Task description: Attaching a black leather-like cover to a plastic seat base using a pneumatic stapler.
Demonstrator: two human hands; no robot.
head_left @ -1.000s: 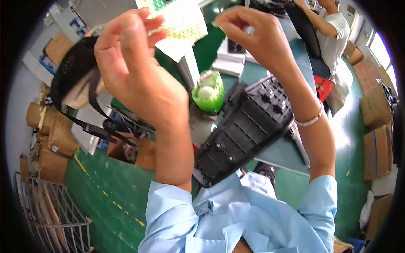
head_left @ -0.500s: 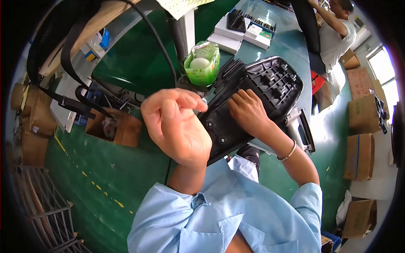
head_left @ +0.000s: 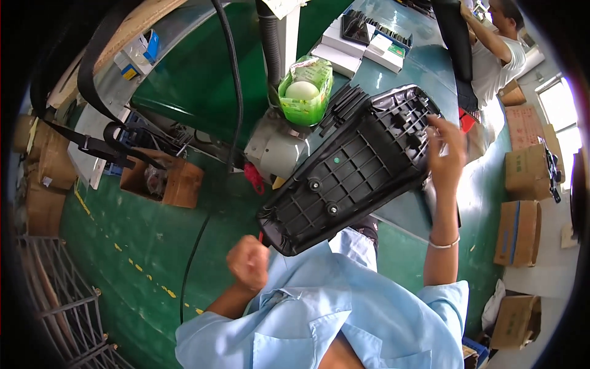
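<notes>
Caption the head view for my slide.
A ribbed black panel, wide end by the right hand, narrow end near the curled left hand.

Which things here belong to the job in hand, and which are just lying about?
Seemingly in the job:
- black panel
- right hand, at its wide end
- left hand, by its narrow end

Seemingly lying about:
- green bag
- white boxes
- open carton

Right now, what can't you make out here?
In the head view:
Left hand: blur and its curled shape hide whether it holds anything.
Right hand: blur obscures whether it touches the black ribbed panel.
Panel's far face: hidden by the panel itself.
White sheet: cut off by the top edge.
</notes>
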